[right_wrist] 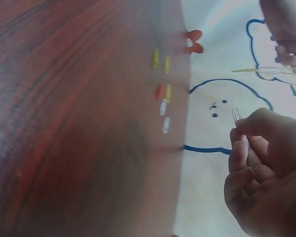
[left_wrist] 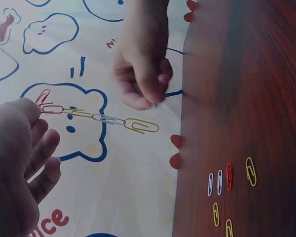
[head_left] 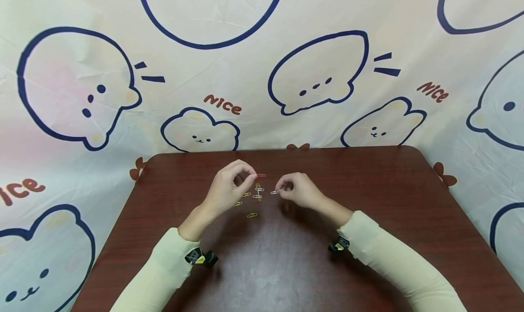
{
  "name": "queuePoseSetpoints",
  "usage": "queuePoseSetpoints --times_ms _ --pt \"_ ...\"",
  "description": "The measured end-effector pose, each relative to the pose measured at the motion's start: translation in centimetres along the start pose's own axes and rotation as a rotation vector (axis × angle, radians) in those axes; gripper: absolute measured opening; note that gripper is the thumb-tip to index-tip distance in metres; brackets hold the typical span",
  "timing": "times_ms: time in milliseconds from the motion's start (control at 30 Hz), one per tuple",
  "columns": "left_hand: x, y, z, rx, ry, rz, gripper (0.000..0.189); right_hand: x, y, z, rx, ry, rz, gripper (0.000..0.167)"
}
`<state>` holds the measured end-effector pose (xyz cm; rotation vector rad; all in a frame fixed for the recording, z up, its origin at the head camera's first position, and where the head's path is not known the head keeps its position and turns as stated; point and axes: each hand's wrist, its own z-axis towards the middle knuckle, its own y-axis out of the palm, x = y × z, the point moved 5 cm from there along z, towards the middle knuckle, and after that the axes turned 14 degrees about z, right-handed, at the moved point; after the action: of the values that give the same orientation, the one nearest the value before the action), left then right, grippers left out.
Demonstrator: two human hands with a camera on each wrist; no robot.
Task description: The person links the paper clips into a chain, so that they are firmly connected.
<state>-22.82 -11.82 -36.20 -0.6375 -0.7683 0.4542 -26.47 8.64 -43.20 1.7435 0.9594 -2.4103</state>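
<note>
Between thumb and forefinger, my left hand point(head_left: 229, 184) pinches the red end of a paper clip chain point(left_wrist: 79, 113). From the fingertips outward, the chain runs through red, yellow and white links to a yellow clip point(left_wrist: 143, 126) at its free end. My right hand point(head_left: 300, 191) pinches a single white paper clip point(right_wrist: 236, 115), whose looped end sticks out past the fingertips. That clip is apart from the chain in the head view. Both hands are raised over the table, facing each other, the right one a short way from the chain's free end.
Several loose paper clips lie on the dark wooden table point(head_left: 270, 266) below the hands, among them a red clip point(left_wrist: 229, 177), a white clip point(left_wrist: 210, 184) and a yellow clip point(left_wrist: 251, 172). A cloth with cartoon drawings point(head_left: 254, 75) hangs behind the table and along its sides.
</note>
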Motion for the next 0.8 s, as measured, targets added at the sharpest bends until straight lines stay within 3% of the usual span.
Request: queuePoseSetpoints --times_ms 400,800 --pt "0.1 0.0 0.0 0.004 0.005 0.001 0.005 -3.4 -2.8 -1.0 0.031 0.007 0.059 0.008" --pt "0.0 0.1 0.1 0.009 -0.005 0.006 0.005 -5.7 -4.2 -1.5 0.037 0.007 0.125 0.002"
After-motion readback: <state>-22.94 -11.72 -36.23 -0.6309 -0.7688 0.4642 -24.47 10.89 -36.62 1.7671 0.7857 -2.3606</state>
